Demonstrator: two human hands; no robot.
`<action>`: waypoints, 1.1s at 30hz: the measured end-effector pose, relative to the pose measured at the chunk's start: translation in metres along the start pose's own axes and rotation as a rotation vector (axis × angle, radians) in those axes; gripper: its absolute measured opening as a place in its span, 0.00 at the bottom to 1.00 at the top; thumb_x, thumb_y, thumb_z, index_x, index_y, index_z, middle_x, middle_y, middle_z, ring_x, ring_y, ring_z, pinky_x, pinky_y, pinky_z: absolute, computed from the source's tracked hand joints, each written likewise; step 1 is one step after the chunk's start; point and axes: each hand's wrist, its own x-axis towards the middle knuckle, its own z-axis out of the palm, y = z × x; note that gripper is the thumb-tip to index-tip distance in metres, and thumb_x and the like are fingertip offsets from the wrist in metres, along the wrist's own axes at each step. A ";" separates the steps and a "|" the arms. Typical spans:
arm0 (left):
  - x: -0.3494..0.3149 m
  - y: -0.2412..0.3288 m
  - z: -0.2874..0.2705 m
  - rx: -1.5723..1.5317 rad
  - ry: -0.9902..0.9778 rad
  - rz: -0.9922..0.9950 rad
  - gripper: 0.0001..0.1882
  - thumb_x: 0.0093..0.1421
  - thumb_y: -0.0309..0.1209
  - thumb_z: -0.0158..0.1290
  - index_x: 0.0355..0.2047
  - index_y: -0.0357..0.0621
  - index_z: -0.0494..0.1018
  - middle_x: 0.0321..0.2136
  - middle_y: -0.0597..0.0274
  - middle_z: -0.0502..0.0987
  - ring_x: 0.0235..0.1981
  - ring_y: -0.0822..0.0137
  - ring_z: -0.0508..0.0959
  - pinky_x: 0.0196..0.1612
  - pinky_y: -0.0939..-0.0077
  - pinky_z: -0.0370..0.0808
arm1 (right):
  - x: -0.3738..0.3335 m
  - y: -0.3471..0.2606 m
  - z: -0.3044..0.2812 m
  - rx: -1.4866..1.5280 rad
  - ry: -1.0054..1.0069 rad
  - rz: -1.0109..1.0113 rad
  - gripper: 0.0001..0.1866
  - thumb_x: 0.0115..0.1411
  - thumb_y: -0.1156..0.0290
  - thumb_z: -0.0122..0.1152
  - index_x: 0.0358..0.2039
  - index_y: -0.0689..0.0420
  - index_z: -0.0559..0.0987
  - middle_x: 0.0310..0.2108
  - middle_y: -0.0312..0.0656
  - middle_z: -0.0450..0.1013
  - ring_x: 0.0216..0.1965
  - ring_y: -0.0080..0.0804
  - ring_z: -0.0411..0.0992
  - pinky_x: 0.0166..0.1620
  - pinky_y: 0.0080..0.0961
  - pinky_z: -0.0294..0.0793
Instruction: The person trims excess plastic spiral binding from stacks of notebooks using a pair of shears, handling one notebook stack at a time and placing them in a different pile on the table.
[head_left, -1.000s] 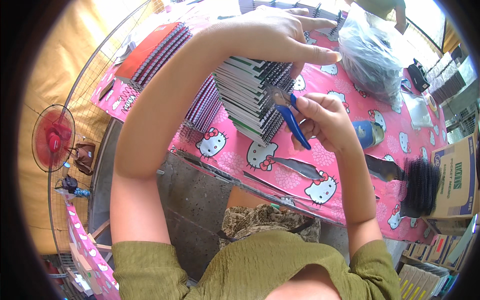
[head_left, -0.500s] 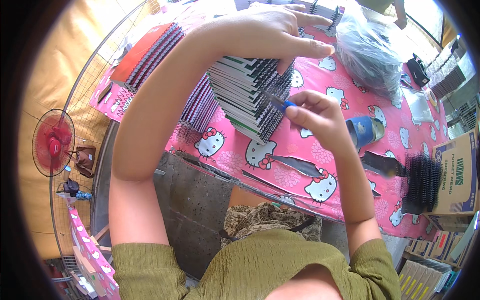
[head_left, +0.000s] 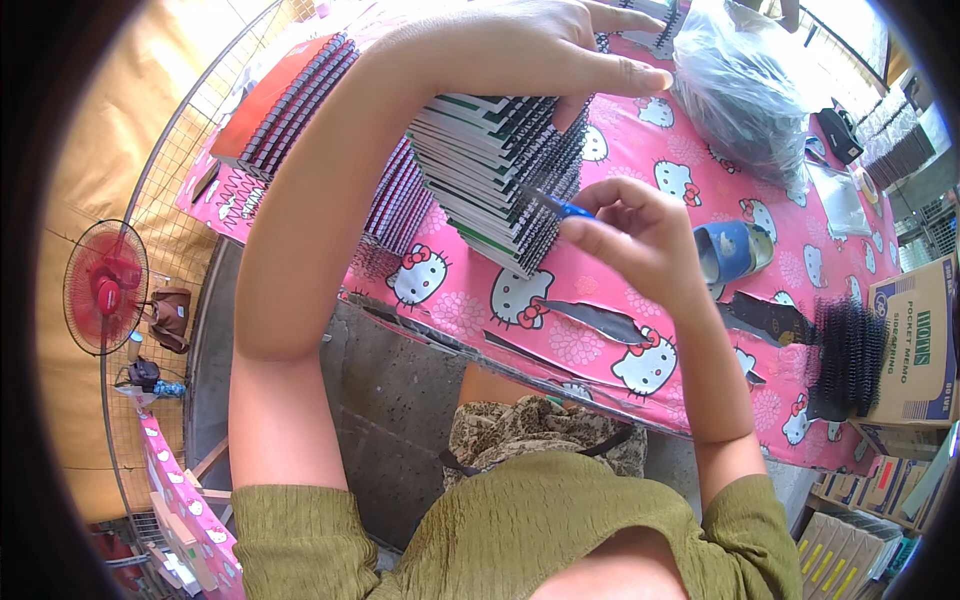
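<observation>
A tall stack of spiral notebooks (head_left: 480, 185), with white pages, some green covers and black coils, stands on the pink table. Over its top reaches my left hand (head_left: 530, 50), its thumb and fingers stretched out and one finger bent down beside the coils. My right hand (head_left: 635, 230) pinches a small blue-handled tool (head_left: 573, 209) with a narrow metal tip. That tip is at the coils on the stack's right side; whether it touches them I cannot tell. The tool's exact kind is unclear.
Red-covered spiral notebooks (head_left: 285, 95) stand at the left, more coil-bound books (head_left: 398, 205) behind my left forearm. To the right are a clear plastic bag (head_left: 740, 95), a blue container (head_left: 728, 252), loose black coils (head_left: 848, 355) and a cardboard box (head_left: 912, 345). The tablecloth (head_left: 460, 310) is torn near its front edge.
The tool in my right hand has shifted slightly toward me along the coils. My left hand stays over the stack. The whole view has moved a little.
</observation>
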 end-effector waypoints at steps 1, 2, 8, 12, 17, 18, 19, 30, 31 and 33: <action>0.001 -0.001 0.000 0.034 -0.009 -0.018 0.37 0.64 0.57 0.39 0.19 0.35 0.80 0.65 0.59 0.60 0.61 0.59 0.65 0.61 0.65 0.60 | 0.005 -0.001 -0.010 0.252 -0.125 0.241 0.18 0.52 0.60 0.72 0.32 0.62 0.79 0.29 0.42 0.77 0.30 0.27 0.75 0.34 0.24 0.75; 0.002 0.001 -0.001 0.068 -0.019 -0.033 0.37 0.64 0.57 0.38 0.19 0.36 0.80 0.65 0.59 0.60 0.61 0.60 0.65 0.61 0.66 0.60 | 0.010 0.000 -0.018 0.504 -0.248 0.481 0.18 0.53 0.59 0.71 0.32 0.63 0.79 0.29 0.42 0.77 0.29 0.25 0.75 0.34 0.22 0.75; -0.013 0.017 -0.022 -0.202 -0.127 0.087 0.37 0.64 0.58 0.38 0.21 0.37 0.81 0.66 0.58 0.58 0.64 0.60 0.62 0.62 0.66 0.60 | -0.004 0.011 0.000 -0.118 0.053 -0.109 0.24 0.50 0.59 0.73 0.40 0.63 0.77 0.33 0.42 0.76 0.34 0.30 0.75 0.38 0.27 0.75; -0.006 0.014 -0.012 -0.102 -0.120 -0.032 0.36 0.64 0.58 0.38 0.26 0.38 0.82 0.67 0.54 0.55 0.64 0.60 0.61 0.62 0.65 0.59 | -0.013 0.011 0.001 -0.446 0.214 -0.440 0.25 0.46 0.60 0.74 0.40 0.61 0.76 0.35 0.47 0.73 0.37 0.41 0.74 0.39 0.34 0.74; 0.001 -0.005 -0.008 0.106 -0.042 0.080 0.29 0.64 0.52 0.41 0.33 0.40 0.82 0.62 0.42 0.60 0.63 0.54 0.61 0.61 0.65 0.60 | -0.018 0.014 0.003 -0.449 0.232 -0.495 0.25 0.45 0.62 0.74 0.39 0.61 0.75 0.35 0.47 0.73 0.36 0.44 0.73 0.40 0.38 0.72; 0.003 -0.005 -0.009 0.140 -0.021 0.109 0.27 0.64 0.50 0.42 0.34 0.40 0.81 0.59 0.40 0.63 0.62 0.52 0.62 0.60 0.65 0.60 | -0.021 0.016 0.003 -0.449 0.242 -0.498 0.25 0.45 0.62 0.74 0.39 0.61 0.75 0.35 0.47 0.73 0.36 0.44 0.73 0.40 0.38 0.72; 0.004 -0.007 -0.008 0.205 0.072 0.165 0.24 0.63 0.47 0.45 0.34 0.40 0.81 0.57 0.41 0.65 0.60 0.52 0.63 0.59 0.64 0.61 | -0.026 0.019 0.003 -0.436 0.239 -0.439 0.24 0.45 0.62 0.73 0.39 0.60 0.75 0.36 0.47 0.72 0.38 0.45 0.73 0.41 0.38 0.71; 0.001 0.022 -0.015 0.490 0.484 0.513 0.10 0.53 0.30 0.58 0.34 0.38 0.80 0.34 0.50 0.79 0.39 0.55 0.78 0.47 0.64 0.71 | -0.135 0.082 0.003 -1.029 0.152 -0.062 0.29 0.49 0.55 0.68 0.47 0.60 0.73 0.46 0.48 0.69 0.52 0.45 0.67 0.57 0.48 0.60; -0.001 0.017 -0.014 0.413 0.461 0.498 0.10 0.53 0.30 0.58 0.35 0.38 0.80 0.35 0.49 0.80 0.41 0.54 0.78 0.48 0.64 0.71 | -0.145 0.063 0.003 -1.060 0.175 -0.103 0.29 0.50 0.55 0.68 0.48 0.60 0.72 0.47 0.48 0.69 0.51 0.45 0.68 0.55 0.48 0.61; -0.005 0.036 -0.021 0.427 0.264 0.228 0.23 0.61 0.48 0.52 0.40 0.38 0.80 0.54 0.52 0.73 0.54 0.59 0.73 0.57 0.68 0.66 | -0.176 0.040 0.011 -0.837 0.164 -0.076 0.26 0.51 0.56 0.67 0.45 0.60 0.75 0.43 0.48 0.72 0.46 0.46 0.71 0.51 0.46 0.67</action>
